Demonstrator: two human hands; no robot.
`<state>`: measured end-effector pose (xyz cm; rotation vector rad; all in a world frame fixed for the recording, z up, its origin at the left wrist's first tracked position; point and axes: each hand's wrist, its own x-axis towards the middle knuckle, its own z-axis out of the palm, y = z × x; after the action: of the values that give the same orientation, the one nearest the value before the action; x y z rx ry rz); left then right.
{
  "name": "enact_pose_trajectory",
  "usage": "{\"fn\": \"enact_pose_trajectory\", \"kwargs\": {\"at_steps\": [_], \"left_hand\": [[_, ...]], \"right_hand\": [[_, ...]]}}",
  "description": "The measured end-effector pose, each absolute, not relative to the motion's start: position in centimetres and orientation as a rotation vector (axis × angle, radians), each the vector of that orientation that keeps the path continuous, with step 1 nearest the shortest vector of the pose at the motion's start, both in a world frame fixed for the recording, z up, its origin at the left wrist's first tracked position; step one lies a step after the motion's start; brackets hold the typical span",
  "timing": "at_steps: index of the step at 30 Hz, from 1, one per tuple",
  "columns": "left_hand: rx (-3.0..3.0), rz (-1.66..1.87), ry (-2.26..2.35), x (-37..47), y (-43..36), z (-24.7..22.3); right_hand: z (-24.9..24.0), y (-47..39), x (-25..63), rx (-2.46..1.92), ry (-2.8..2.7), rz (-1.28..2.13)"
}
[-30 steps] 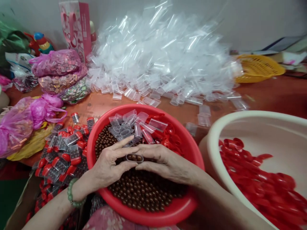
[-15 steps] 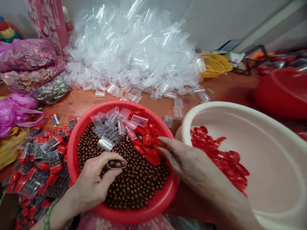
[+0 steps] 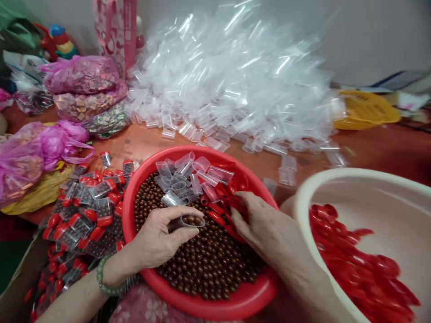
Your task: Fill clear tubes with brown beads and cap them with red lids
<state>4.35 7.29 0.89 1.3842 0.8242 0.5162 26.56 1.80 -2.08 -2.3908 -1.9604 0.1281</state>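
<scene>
Some balls (image 3: 191, 220) may spill if the left hand (image 3: 160, 234) tilts its pinched tube (image 3: 177, 223); the right hand (image 3: 267, 226) hides its grip.

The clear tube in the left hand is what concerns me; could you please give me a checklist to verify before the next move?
1. Tube secure in left hand: ok, pinched between thumb and fingers.
2. Beads inside: ok, brown ones show at the open end.
3. Tube filled throughout: cannot tell, fingers hide much of it.
4. Near end covered: not ok, it is open.
5. Right hand at the red pieces: ok, fingers among them.
6. One piece gripped: cannot tell.
</scene>
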Motion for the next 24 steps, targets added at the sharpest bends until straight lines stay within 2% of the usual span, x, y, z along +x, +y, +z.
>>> {"fn": "enact_pose_trajectory", "kwargs": {"at_steps": [12,21,24], "left_hand": [[1.188,0.511,0.732,4.0,6.6,1.6],[1.296,0.487,0.802,3.4,7.0,1.4],[1.219,0.439,0.833,3.6,6.9,1.0]], "right_hand": [[-2.0,3.1,25.1,-2.508,-2.070,-0.116],[-0.9,1.4,25.9,-2.565,-1.924,-0.070],[0.4,-0.4,26.1,-2.392,-1.754,0.034]]}}
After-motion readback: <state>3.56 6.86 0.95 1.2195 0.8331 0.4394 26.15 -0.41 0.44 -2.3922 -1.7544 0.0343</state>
